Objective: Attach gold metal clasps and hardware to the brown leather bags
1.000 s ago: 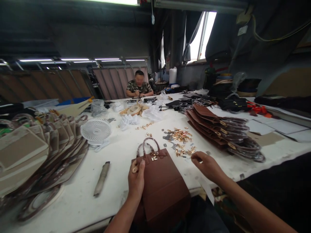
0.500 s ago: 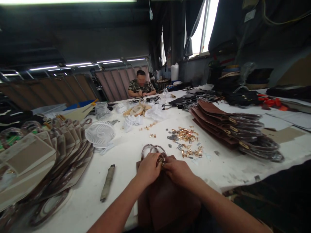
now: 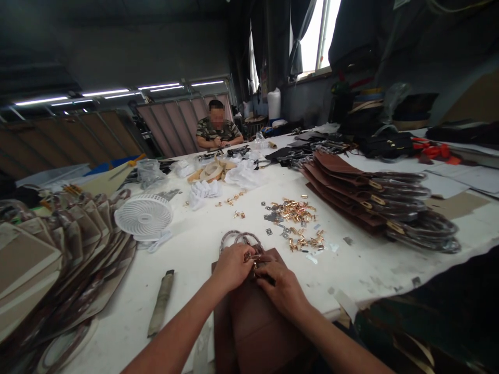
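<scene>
A brown handbag [image 3: 255,322] lies on the white table [image 3: 202,244] right in front of me, its wrapped handles [image 3: 237,238] pointing away. My left hand [image 3: 231,266] is closed on the bag's top edge by the gold clasp [image 3: 251,256]. My right hand [image 3: 284,290] is closed beside it, fingers pinched at the same clasp, holding something I cannot make out. A scatter of small gold metal fittings [image 3: 297,222] lies just beyond my right hand.
A stack of brown bags [image 3: 374,200] lies to the right, a fanned pile of beige and brown bags [image 3: 58,259] to the left. Also on the table are a white fan [image 3: 143,215] and a grey tool [image 3: 160,303]. A seated person [image 3: 217,130] works at the far end.
My right hand came back from the gold fittings to the bag's clasp, and my left hand moved up to the bag's top edge. Both hands now stay pressed at the clasp.
</scene>
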`<state>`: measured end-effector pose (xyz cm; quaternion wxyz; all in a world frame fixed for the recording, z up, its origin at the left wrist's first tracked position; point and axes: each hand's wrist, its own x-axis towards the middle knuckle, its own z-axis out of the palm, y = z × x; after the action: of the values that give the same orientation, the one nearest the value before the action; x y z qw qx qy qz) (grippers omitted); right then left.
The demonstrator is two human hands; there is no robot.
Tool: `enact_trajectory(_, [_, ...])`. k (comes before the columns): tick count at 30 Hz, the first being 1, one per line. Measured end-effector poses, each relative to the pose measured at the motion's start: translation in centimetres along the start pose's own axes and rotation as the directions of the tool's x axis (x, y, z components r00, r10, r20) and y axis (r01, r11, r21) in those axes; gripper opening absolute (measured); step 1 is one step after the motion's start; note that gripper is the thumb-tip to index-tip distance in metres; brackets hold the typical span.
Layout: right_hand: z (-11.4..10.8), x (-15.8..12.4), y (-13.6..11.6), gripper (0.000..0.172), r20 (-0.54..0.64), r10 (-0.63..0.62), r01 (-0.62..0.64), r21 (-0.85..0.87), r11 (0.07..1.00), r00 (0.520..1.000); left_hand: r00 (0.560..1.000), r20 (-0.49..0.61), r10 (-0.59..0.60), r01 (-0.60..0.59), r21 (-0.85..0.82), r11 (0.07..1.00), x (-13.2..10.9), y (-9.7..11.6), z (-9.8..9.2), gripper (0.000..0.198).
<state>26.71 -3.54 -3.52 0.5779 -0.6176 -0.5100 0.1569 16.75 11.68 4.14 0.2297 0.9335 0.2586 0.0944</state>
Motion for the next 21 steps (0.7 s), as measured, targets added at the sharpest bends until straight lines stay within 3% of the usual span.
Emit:
enact_trajectory(6, [-0.7, 0.5, -1.4, 0.021, -0.070, 0.032, -0.025, 0.096, 0.995, 0.997, 0.997, 0.068, -0.044, 0.066, -0.365, 0.929, 2.2, 2.7, -0.3, 0.020])
enact_trajectory(11, [-0.8, 0.8, -1.1, 0.021, -0.201, 0.181, -0.147, 0.174, 0.974, 0.963, 0.990, 0.142, 0.003, 0.081, -0.580, 0.810, 3.3, 5.1, 1.4, 0.039])
enact_trajectory(13, [-0.7, 1.0, -0.4, 0.028, -0.249, 0.249, -0.194, 0.227, 0.954, 0.936, 0.995, 0.094, 0.024, 0.040, -0.628, 0.777, 3.3, 5.1, 2.1, 0.042])
enact_trajectory(15, [-0.7, 1.2, 0.3, 0.043, -0.291, 0.308, -0.219, 0.301, 0.928, 0.906, 1.000, -0.015, 0.003, -0.011, -0.509, 0.861, 2.7, 4.3, 2.7, 0.040])
enact_trajectory(17, [-0.7, 1.3, 1.0, 0.053, -0.304, 0.364, -0.235, 0.385, 0.892, 0.880, 0.994, -0.105, -0.022, -0.007, -0.268, 0.963, 1.7, 3.2, 3.0, 0.033])
enact_trajectory(21, [-0.8, 1.3, 1.9, 0.049, -0.311, 0.402, -0.247, 0.436, 0.866, 0.861, 0.995, -0.094, -0.010, 0.011, 0.003, 1.000, -0.4, 1.8, 3.2, 0.026])
